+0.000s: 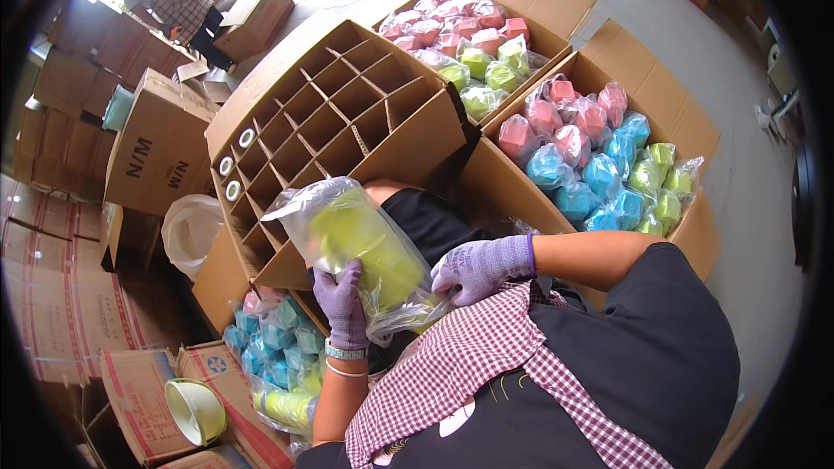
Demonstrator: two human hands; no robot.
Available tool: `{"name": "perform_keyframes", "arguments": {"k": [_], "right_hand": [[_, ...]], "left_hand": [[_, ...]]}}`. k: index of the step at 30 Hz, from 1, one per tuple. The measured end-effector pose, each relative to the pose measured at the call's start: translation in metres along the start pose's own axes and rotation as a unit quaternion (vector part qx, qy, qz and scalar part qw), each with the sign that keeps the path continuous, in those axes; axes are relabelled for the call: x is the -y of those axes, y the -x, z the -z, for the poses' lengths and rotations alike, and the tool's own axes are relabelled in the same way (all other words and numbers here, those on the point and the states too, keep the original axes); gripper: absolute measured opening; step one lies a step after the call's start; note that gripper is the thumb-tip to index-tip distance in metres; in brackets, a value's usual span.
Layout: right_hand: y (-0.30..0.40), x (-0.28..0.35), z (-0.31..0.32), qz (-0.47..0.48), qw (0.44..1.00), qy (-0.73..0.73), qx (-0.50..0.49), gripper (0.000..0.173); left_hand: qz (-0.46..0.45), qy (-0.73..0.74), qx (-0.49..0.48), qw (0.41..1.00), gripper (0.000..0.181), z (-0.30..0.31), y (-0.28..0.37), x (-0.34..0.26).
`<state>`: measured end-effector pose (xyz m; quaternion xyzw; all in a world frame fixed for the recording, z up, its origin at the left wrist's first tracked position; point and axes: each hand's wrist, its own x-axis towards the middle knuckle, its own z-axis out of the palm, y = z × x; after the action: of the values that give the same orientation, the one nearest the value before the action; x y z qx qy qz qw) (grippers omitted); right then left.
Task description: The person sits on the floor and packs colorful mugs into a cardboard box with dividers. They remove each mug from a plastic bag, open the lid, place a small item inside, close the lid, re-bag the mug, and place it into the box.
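My left hand (342,303), in a purple knit glove, grips the side of a clear plastic bag (404,241) with yellow-green items (384,267) inside. The plastic hides their exact shape. My right hand (479,270), gloved alike, has its fingers curled at the bag's near edge, seemingly pinching the film. The bag is held above my lap, over the near corner of a cardboard carton with a grid of dividers (326,104). Three white ring-shaped ends (246,137) show in cells along that carton's left side.
Open cartons at the right hold bagged pink (570,143), blue (603,172) and green (668,208) items. More bagged blue items (277,332) lie lower left. A pale green bucket (195,412) rests on cardboard (140,397). Stacked cartons (58,286) line the left; another person (172,3) stands beyond.
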<state>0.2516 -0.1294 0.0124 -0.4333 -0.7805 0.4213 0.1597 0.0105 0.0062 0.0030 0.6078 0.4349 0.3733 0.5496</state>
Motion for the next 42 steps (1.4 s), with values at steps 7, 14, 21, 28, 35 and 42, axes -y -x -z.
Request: {"name": "perform_keyframes", "arguments": {"k": [7, 14, 21, 28, 35, 42], "right_hand": [[0.034, 0.009, -0.026, 0.006, 0.739, -0.560, -0.373, 0.085], [0.059, -0.006, 0.020, 0.147, 0.488, -0.589, -0.627, 0.081], [0.199, -0.109, 0.120, 0.037, 0.515, -0.294, -0.804, 0.062], [0.266, -0.251, 0.287, -0.505, 0.645, 0.342, -0.460, 0.071], [0.179, -0.436, 0.408, -0.612, 0.741, 0.268, -0.064, 0.078], [0.218, -0.511, 0.361, -0.679, 0.716, 0.086, -0.138, 0.087]], "left_hand": [[0.078, 0.333, 0.080, 0.936, 0.047, -0.069, 0.004, -0.113], [-0.084, 0.250, 0.162, 0.951, 0.060, -0.213, -0.029, -0.123], [0.121, 0.073, 0.486, 0.862, 0.068, -0.262, -0.031, -0.084], [-0.112, -0.058, 0.260, 0.957, 0.044, -0.171, -0.121, -0.063], [-0.280, -0.409, 0.032, 0.868, 0.047, -0.114, -0.209, -0.017], [-0.277, -0.536, 0.050, 0.796, 0.043, -0.128, -0.214, -0.015]]}}
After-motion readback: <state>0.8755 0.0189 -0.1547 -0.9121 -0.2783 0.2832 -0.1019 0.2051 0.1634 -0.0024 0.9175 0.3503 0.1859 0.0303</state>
